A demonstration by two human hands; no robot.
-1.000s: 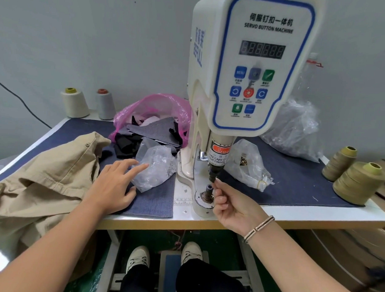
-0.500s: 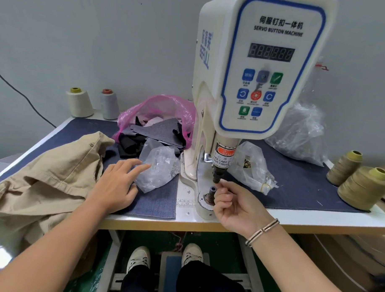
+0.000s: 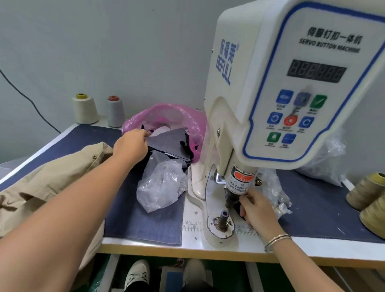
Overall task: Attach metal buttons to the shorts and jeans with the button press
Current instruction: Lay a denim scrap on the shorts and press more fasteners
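The white servo button press (image 3: 276, 83) stands on the table, its black upper punch (image 3: 231, 197) above the lower die post (image 3: 223, 216). My right hand (image 3: 256, 208) is at the punch, fingers pinched against its lower end; whether a button is between them is hidden. My left hand (image 3: 131, 144) reaches far back and grips the edge of a grey denim piece (image 3: 167, 139) at the mouth of the pink plastic bag (image 3: 173, 116). Beige shorts (image 3: 44, 180) lie crumpled at the left of the table.
A clear crumpled bag (image 3: 161, 186) lies left of the press base; another clear bag with metal buttons (image 3: 273, 192) sits behind my right hand. Thread cones stand at back left (image 3: 84, 109) and right edge (image 3: 369, 191). Blue denim cloth (image 3: 145, 220) covers the table.
My left hand left the clear bag and reached back to the denim in the pink bag. My right hand rose from beside the lower die to the upper punch. The camera moved closer.
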